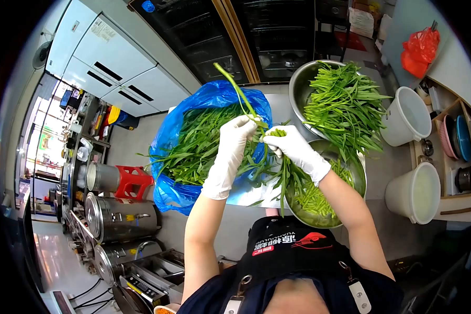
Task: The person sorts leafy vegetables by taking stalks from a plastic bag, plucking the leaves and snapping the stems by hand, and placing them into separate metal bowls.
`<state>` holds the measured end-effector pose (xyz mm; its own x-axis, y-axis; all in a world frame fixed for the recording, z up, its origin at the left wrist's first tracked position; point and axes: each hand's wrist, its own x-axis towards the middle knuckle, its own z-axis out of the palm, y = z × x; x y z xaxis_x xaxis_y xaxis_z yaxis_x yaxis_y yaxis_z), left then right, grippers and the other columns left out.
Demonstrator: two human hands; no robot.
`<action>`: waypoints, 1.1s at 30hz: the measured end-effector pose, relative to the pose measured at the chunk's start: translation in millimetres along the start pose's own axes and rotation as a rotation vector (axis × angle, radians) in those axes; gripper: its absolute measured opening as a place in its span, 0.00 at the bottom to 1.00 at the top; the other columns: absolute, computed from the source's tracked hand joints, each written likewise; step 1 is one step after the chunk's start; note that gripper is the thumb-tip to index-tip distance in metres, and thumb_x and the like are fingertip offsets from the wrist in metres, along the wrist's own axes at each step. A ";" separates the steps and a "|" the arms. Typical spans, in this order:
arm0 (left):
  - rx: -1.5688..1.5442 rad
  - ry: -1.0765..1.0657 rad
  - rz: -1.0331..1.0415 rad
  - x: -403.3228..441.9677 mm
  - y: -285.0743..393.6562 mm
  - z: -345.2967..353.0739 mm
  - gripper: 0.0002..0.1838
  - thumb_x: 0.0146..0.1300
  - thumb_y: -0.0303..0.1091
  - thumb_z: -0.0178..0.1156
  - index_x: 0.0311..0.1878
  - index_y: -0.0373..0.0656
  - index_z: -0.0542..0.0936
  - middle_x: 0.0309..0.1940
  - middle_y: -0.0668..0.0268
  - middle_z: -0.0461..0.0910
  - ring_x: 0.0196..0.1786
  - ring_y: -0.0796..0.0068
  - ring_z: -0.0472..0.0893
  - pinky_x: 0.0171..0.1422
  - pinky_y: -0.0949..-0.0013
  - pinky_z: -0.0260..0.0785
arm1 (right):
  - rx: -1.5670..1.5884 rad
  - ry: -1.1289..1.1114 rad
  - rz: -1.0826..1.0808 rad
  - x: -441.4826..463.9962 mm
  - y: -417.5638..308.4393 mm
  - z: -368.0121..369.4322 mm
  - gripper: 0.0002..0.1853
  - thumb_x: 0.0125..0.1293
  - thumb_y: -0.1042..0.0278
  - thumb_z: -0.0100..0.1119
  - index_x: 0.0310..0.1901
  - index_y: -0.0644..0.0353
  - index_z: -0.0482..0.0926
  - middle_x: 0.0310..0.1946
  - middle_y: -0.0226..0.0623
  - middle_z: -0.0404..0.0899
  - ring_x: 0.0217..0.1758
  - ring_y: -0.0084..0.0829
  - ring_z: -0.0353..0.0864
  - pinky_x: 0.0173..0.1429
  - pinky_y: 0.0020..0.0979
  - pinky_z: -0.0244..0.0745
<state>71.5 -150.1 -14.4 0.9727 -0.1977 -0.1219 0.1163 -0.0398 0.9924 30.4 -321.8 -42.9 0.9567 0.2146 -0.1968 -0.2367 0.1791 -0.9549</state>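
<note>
My left hand (237, 137), in a white glove, is closed on a long green stem (236, 90) that points up and to the left. Close beside it, my right hand (293, 148), gloved too, grips a small bunch of leafy greens (286, 177) whose leaves hang down. A blue plastic bag (165, 137) full of leafy greens lies under and left of my left hand. Below my right forearm, a metal bowl (359, 175) holds short cut stems (314, 201). Another metal bowl (298, 89), heaped with leafy greens (342, 104), stands behind it.
White buckets (425, 192) stand at the right near a shelf with basins (462, 137). A red stool (133, 181) and large metal pots (121, 217) are at the left. Under the bag and bowls is a metal table (235, 197).
</note>
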 end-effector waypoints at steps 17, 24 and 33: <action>1.256 0.286 1.118 12.5 50.0 -40.9 0.29 0.52 0.19 0.66 0.59 0.49 0.79 0.56 0.58 0.79 0.57 0.54 0.78 0.63 0.59 0.70 | -0.218 -0.302 0.136 -33.3 -23.7 -65.3 0.08 0.61 0.69 0.63 0.35 0.67 0.84 0.21 0.27 0.76 0.20 0.14 0.70 0.26 0.18 0.64; 1.374 0.058 1.088 19.6 28.8 -61.3 0.19 0.53 0.22 0.63 0.50 0.47 0.82 0.35 0.67 0.82 0.38 0.64 0.81 0.42 0.64 0.72 | -0.167 -0.287 0.149 -37.0 -14.0 -69.1 0.08 0.60 0.70 0.63 0.35 0.66 0.83 0.21 0.27 0.76 0.20 0.15 0.70 0.26 0.18 0.65; 1.428 0.136 1.069 20.2 20.6 -77.3 0.24 0.51 0.20 0.59 0.52 0.52 0.81 0.36 0.70 0.82 0.40 0.67 0.80 0.43 0.66 0.72 | -0.164 -0.297 0.124 -34.2 5.5 -77.3 0.08 0.61 0.67 0.61 0.29 0.63 0.81 0.19 0.24 0.74 0.20 0.14 0.69 0.27 0.18 0.64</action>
<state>109.1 -79.2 4.8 0.5183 -0.6321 0.5760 -0.6880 -0.7082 -0.1582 9.5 -402.4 -58.6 0.8255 0.4991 -0.2635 -0.2946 -0.0172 -0.9555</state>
